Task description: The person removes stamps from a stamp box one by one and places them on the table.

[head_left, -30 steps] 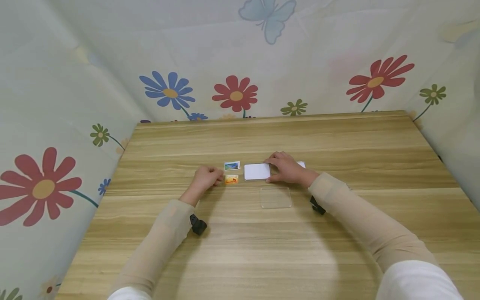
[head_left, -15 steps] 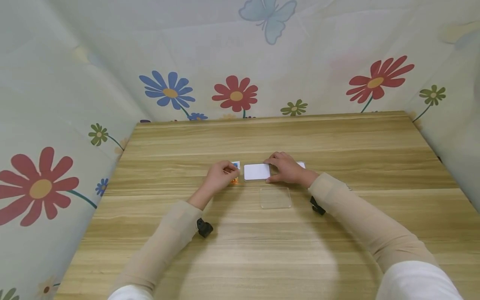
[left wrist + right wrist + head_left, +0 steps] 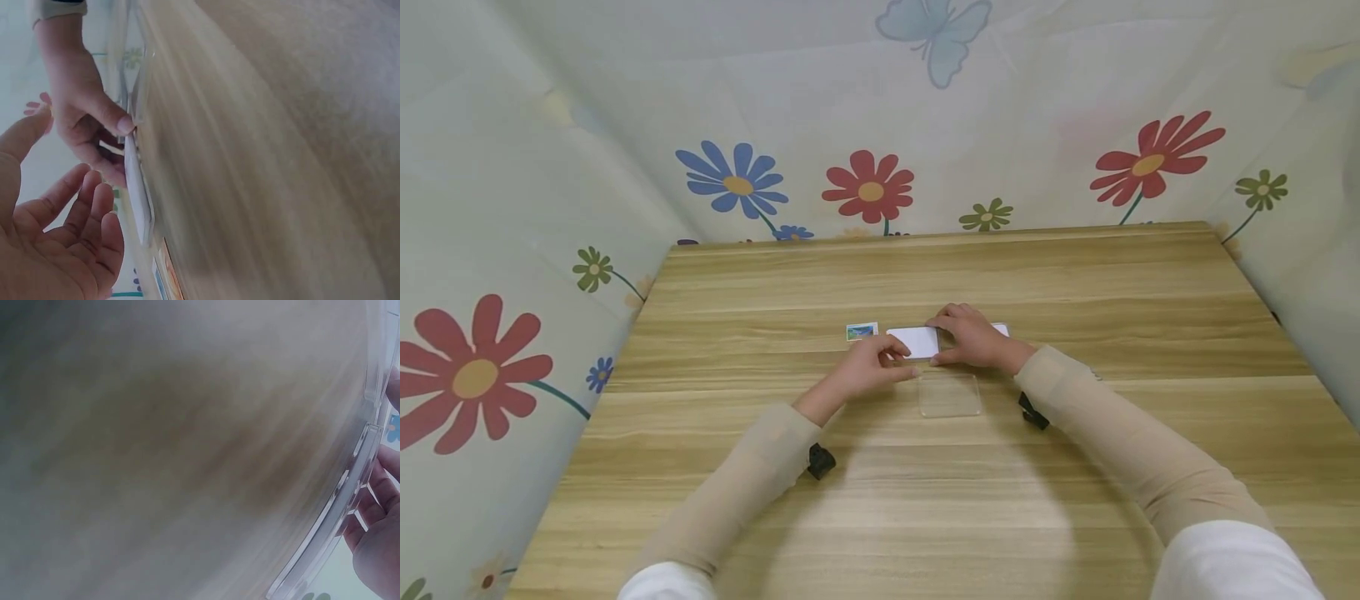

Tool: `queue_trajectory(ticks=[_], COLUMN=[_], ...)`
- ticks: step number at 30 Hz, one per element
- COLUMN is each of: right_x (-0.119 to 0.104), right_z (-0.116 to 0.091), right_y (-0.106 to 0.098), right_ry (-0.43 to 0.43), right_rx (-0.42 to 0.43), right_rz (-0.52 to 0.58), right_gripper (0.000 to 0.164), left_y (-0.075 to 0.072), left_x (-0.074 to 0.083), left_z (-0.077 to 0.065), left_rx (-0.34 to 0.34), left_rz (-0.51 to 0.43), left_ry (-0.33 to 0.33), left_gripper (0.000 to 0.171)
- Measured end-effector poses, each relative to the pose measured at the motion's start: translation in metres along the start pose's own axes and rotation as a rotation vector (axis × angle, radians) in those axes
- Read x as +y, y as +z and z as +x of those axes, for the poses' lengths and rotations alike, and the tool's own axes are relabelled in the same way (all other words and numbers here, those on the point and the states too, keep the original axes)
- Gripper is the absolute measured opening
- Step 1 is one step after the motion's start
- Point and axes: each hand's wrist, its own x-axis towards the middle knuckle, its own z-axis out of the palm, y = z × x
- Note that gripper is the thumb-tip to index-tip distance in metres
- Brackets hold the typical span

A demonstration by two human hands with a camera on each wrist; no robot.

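A stack of white rounded cards (image 3: 917, 340) lies on the wooden table at mid-view, with a clear plastic box (image 3: 334, 512) running along under my right hand. My right hand (image 3: 973, 337) grips the box at the cards' right end, thumb at the near edge and fingers at the far edge. My left hand (image 3: 868, 367) hovers over the cards' left end, its fingers loosely bent and holding nothing. In the left wrist view its thumb stands well apart from the fingers. A small blue-green picture stamp (image 3: 861, 332) lies left of the cards. An orange stamp (image 3: 169, 272) shows in the left wrist view, hidden in the head view.
A clear rounded plastic lid (image 3: 950, 395) lies on the table (image 3: 955, 500) just in front of the cards. Another white edge (image 3: 1002, 328) peeks out beyond my right hand. A flower-printed cloth (image 3: 1037, 108) hangs behind the table.
My left hand has moved right from beside the stamps, across them, to the cards' left end; its fingers have spread. The orange stamp is now covered in the head view. The right hand has stayed.
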Motion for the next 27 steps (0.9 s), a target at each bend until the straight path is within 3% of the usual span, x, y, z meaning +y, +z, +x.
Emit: queue_trajectory(ticks=[8,16,27], right_x=[-0.002,-0.003,-0.002], right_z=[-0.001,-0.001,-0.001], right_y=[-0.001,-0.001,-0.001], right_ry=[0.002,-0.019,0.009], right_rx=[-0.011,0.005,0.001], right_rz=[0.000,-0.010,-0.014], right_gripper=[0.063,0.062,0.063], left_y=[0.015,0.026,0.032], left_x=[0.007,0.007,0.011], left_z=[-0.003,-0.003,-0.005], left_rx=[-0.093,-0.133,-0.120], left_rz=[0.297,0.549,0.572], left_ry=[0.108,0.201,0.231], left_gripper=[0.051,0.062,0.065])
